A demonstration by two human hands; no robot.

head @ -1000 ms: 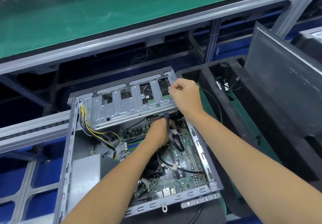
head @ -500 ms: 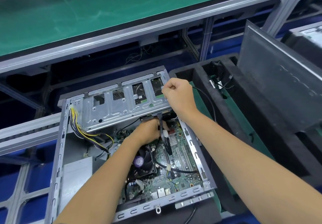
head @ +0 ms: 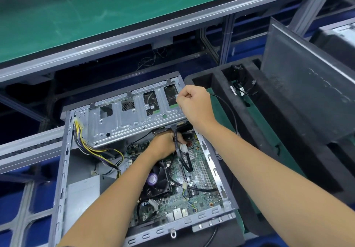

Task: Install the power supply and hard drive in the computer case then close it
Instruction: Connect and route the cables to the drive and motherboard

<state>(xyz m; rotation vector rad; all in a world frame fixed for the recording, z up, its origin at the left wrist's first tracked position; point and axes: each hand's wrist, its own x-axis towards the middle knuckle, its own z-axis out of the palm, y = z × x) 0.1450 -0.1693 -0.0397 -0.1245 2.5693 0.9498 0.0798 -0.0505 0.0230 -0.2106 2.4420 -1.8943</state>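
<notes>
The open grey metal computer case (head: 63,170) lies on its side with the green motherboard (head: 194,189) exposed. The right hand (head: 194,102), fingers curled, grips the far corner of the silver perforated drive cage (head: 130,120). The left hand (head: 163,145) reaches under that cage, curled around a black cable (head: 185,162); its fingertips are hidden. The grey power supply box (head: 82,195) sits in the case's near-left corner, partly cut off by the left forearm.

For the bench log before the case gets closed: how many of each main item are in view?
Hands: 2 (left hand, right hand)
Computer case: 1
Drive cage: 1
Cooling fan: 1
Loose side panel: 1
Black foam tray: 1
Total: 7
</notes>
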